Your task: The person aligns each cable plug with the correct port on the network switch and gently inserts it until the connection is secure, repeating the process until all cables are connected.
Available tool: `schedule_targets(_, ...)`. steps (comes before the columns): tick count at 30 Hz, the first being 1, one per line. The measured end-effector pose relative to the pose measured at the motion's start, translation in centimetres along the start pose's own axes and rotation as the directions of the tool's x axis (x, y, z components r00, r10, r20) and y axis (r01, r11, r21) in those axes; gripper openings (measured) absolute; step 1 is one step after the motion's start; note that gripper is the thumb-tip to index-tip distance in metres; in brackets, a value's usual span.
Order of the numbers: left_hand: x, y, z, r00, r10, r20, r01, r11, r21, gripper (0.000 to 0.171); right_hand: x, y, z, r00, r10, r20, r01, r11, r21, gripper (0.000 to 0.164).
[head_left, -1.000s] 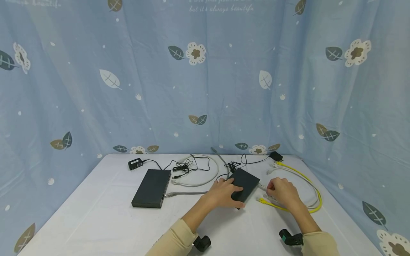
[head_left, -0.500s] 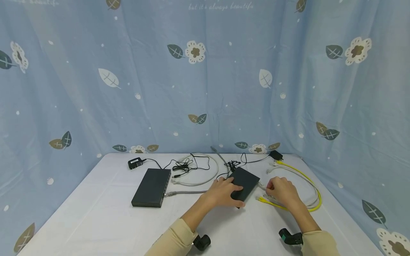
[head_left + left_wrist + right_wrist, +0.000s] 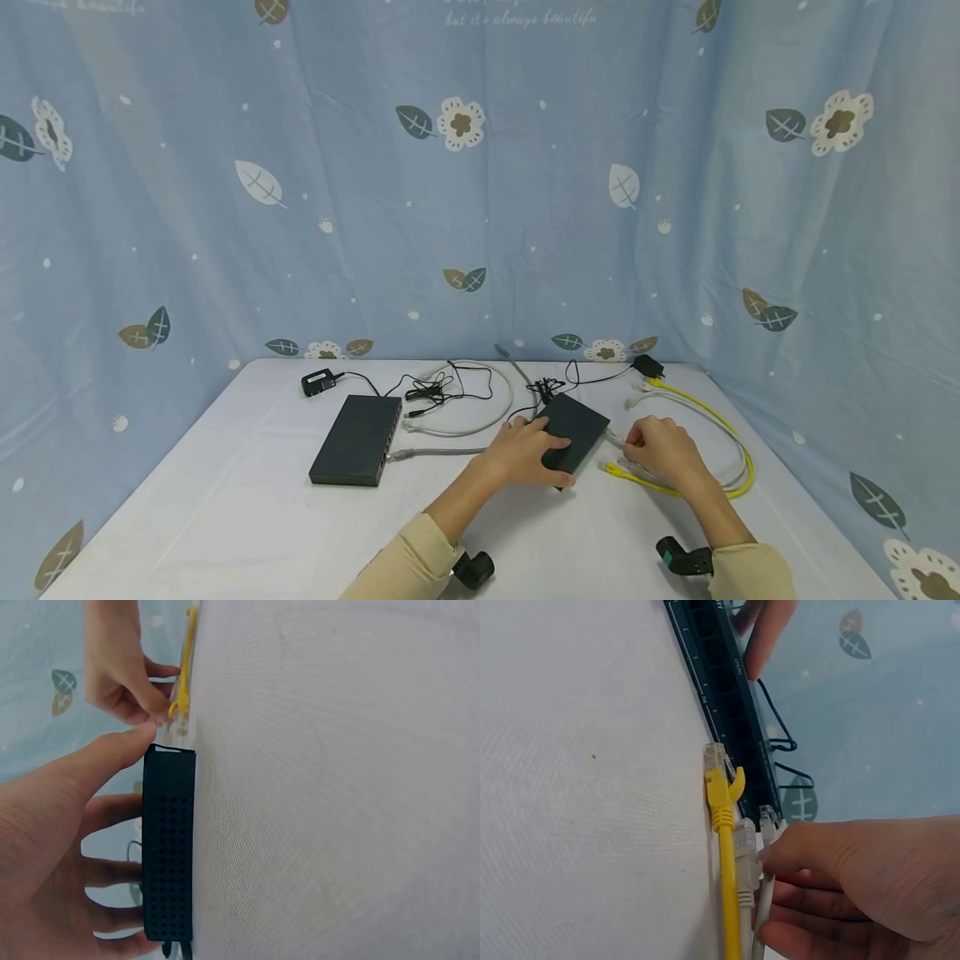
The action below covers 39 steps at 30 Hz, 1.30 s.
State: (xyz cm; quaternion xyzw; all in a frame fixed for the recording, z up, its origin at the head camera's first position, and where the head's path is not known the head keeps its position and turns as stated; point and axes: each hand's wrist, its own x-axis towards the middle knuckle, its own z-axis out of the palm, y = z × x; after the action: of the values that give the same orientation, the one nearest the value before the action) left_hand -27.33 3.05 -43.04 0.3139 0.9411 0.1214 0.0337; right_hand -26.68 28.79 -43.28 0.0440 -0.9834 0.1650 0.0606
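Observation:
In the head view my left hand (image 3: 525, 457) rests with spread fingers on a small black network switch (image 3: 581, 429). Its thumb touches the near corner in the left wrist view, where the vented side of the switch (image 3: 169, 847) shows. My right hand (image 3: 665, 450) pinches a pale Ethernet cable (image 3: 763, 911) between thumb and fingers just behind its clear plug (image 3: 767, 817). That plug is by the end of the port row; whether it sits in a port I cannot tell. Beside it lie a yellow Ethernet cable (image 3: 721, 799) and another pale cable (image 3: 744, 847).
A larger black switch (image 3: 356, 442) lies on the left of the white table (image 3: 247, 533). Between the switches run a grey Ethernet cable (image 3: 442, 452) and a white one (image 3: 465, 432). Behind are bundled black power leads (image 3: 427, 392) and two adapters, left (image 3: 318, 382) and right (image 3: 647, 366).

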Motion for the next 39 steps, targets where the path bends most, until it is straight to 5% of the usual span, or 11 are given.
schedule_targets(26,-0.3,0.5,-0.2,0.999,0.034,-0.019,-0.033,0.998,0.058,0.059,0.3,0.1,1.1,0.998,-0.009,-0.068,0.006,0.999,-0.038,0.009)
schedule_targets(39,-0.3,0.2,-0.3,1.000,-0.006,0.007,0.005,1.000,0.019,0.066,-0.2,0.1,0.6,0.998,-0.014,-0.062,0.015,1.000,0.023,0.010)
